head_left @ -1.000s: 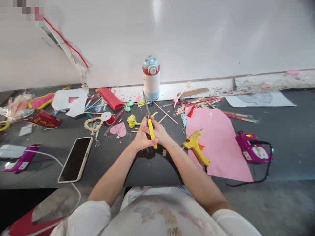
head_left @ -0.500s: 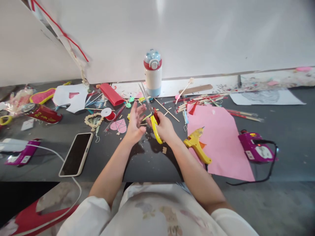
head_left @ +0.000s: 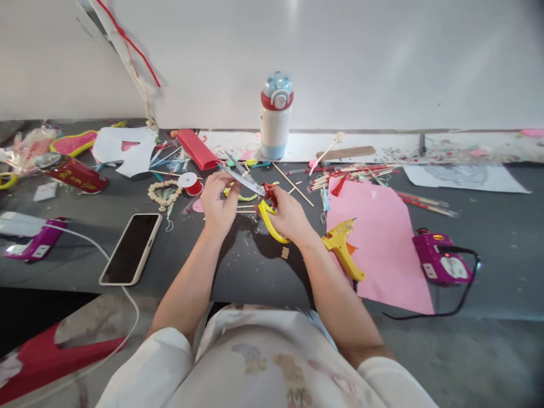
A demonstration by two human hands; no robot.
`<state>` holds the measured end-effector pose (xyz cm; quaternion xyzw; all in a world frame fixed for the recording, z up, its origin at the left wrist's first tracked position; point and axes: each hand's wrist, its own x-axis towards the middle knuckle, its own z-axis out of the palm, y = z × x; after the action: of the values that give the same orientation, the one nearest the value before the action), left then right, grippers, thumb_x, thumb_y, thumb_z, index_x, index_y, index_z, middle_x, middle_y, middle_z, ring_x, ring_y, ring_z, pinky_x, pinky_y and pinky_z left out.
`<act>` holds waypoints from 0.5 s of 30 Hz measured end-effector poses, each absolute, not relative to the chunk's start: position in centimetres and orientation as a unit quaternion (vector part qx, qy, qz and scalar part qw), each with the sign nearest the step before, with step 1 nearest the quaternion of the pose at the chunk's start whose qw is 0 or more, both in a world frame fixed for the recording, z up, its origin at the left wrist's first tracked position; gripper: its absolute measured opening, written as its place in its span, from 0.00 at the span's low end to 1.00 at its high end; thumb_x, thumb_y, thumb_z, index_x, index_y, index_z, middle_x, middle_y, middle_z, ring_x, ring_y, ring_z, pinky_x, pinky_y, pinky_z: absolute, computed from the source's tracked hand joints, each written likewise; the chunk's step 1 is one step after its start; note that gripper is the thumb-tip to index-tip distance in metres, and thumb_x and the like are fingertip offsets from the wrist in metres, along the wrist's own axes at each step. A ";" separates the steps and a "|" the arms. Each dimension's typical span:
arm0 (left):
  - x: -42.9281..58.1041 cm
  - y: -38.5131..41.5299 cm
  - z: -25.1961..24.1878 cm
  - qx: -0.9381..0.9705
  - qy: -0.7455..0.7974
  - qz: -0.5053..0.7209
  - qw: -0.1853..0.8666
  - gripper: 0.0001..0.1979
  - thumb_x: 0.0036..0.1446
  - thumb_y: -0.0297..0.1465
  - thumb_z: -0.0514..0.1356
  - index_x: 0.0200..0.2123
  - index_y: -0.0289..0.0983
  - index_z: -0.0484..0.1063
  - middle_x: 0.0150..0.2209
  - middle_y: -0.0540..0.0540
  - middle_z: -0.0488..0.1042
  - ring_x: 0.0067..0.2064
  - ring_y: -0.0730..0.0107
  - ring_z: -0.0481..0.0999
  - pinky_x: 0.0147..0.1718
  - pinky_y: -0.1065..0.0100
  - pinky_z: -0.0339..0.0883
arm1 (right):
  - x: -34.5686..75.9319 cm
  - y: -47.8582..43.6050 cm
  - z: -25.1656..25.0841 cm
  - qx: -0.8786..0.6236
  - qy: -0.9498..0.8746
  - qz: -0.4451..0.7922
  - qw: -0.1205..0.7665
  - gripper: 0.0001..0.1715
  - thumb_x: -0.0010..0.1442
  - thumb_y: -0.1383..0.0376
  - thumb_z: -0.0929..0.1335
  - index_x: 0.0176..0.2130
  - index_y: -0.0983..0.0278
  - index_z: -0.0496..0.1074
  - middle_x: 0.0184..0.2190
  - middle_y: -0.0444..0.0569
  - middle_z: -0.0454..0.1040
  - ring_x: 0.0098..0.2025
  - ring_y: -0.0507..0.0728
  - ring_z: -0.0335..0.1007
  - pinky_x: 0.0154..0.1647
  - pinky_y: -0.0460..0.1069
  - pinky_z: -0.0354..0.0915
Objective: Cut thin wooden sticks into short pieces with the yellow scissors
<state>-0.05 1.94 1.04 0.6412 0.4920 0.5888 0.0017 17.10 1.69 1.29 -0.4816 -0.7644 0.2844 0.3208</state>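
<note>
My right hand (head_left: 289, 214) grips scissors (head_left: 272, 224) with yellow and red handles. Their blades are spread and point left, toward my left hand (head_left: 219, 203). That hand is half curled beside the blade tips, thumb apart from the fingers, and I see nothing held in it. Whether it touches a blade I cannot tell. Beneath the blades lie a yellow strip (head_left: 241, 197) and thin wooden sticks (head_left: 245, 209). Several short stick pieces (head_left: 285, 253) lie in a row below my right hand. A pink paper heart (head_left: 198, 205) is mostly covered by my left hand.
A bottle (head_left: 275, 127) stands at the back. On the right are pink paper (head_left: 382, 249), a yellow glue gun (head_left: 344, 246) and a purple power strip (head_left: 444, 258). On the left lie a phone (head_left: 131, 249), a red spool (head_left: 190, 184) and a tipped can (head_left: 74, 171).
My left hand has moved left and its spread fingers have curled in. The scissors have swung from pointing up to pointing left, and their blades have parted. The view has shifted slightly.
</note>
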 end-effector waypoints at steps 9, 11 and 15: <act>0.1 1.2 1.5 0.646 0.513 0.565 -0.016 0.08 0.56 0.29 0.56 0.25 0.36 0.71 0.28 0.50 0.74 0.33 0.74 0.73 0.36 0.70 0.66 | 16.7 1.4 0.9 -0.472 -0.769 0.263 0.342 0.25 0.54 0.55 0.65 0.47 0.67 0.63 0.39 0.55 0.71 0.40 0.58 0.67 0.40 0.51 0.61; 0.1 1.2 1.5 0.646 0.517 0.562 -0.012 0.08 0.56 0.29 0.56 0.25 0.36 0.71 0.28 0.50 0.74 0.33 0.74 0.72 0.35 0.71 0.66 | 16.7 1.4 1.0 -0.475 -0.766 0.271 0.338 0.25 0.53 0.54 0.66 0.47 0.67 0.64 0.38 0.54 0.71 0.39 0.57 0.67 0.39 0.51 0.61; 0.0 1.2 1.6 0.652 0.520 0.552 -0.010 0.07 0.56 0.29 0.56 0.27 0.36 0.72 0.28 0.50 0.74 0.32 0.74 0.72 0.34 0.71 0.66 | 16.7 1.4 1.1 -0.485 -0.760 0.281 0.330 0.24 0.52 0.52 0.66 0.43 0.66 0.65 0.37 0.53 0.71 0.38 0.57 0.67 0.37 0.50 0.61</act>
<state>0.03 1.20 1.57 0.6517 0.5203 0.5518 -0.0102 16.67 1.41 1.11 -0.4854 -0.7595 0.2806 0.3297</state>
